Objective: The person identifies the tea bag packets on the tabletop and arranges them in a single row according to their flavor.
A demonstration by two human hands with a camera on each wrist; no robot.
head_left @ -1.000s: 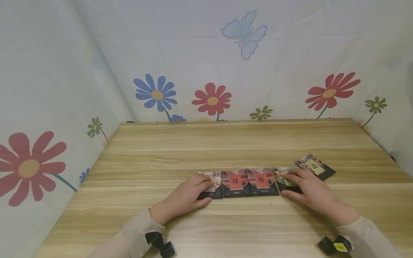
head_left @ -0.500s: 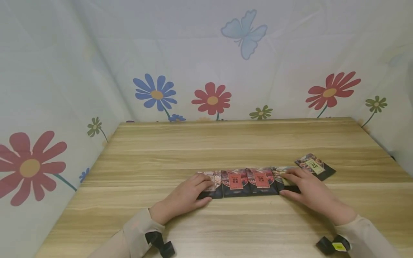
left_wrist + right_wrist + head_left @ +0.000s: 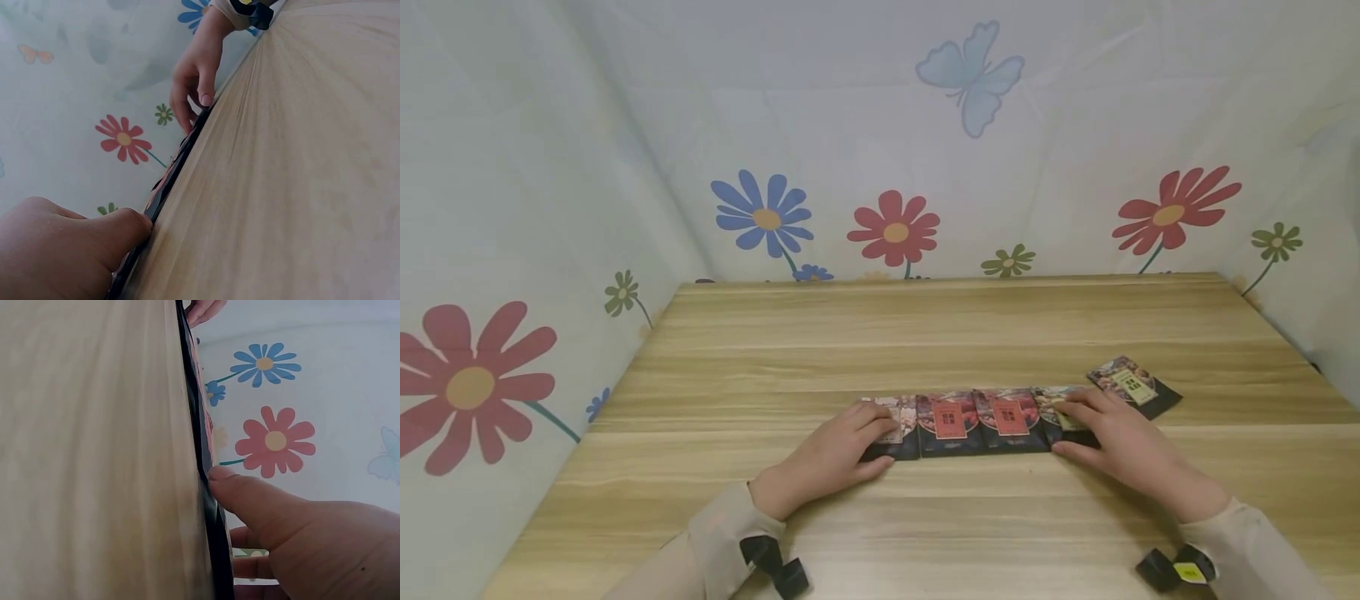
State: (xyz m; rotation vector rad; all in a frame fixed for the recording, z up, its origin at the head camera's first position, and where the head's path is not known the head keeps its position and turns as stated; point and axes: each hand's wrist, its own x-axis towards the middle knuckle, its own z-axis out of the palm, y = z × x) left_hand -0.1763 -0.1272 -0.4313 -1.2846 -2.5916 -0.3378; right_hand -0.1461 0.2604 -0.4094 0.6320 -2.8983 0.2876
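Note:
Flat dark sachets with printed fronts lie edge to edge in a row on the table. My left hand (image 3: 827,454) rests its fingers on the leftmost sachet (image 3: 910,419), which has a pale floral print and is partly covered. Two sachets with red labels, one on the left (image 3: 950,425) and one on the right (image 3: 1011,421), fill the middle. At the row's right end, my right hand (image 3: 1127,446) lies over a yellow-green labelled sachet (image 3: 1047,405), thumb at its near edge. The right wrist view shows that thumb (image 3: 228,478) against the dark sachet edges.
Behind the right hand, another sachet (image 3: 1135,387) with a pale green label lies at an angle, apart from the row. The wood-grain table (image 3: 880,342) meets a white curtain (image 3: 820,125) printed with flowers at its back and sides.
My right hand has shifted very slightly left against the row's right end. The left hand and the separate sachet stay where they were.

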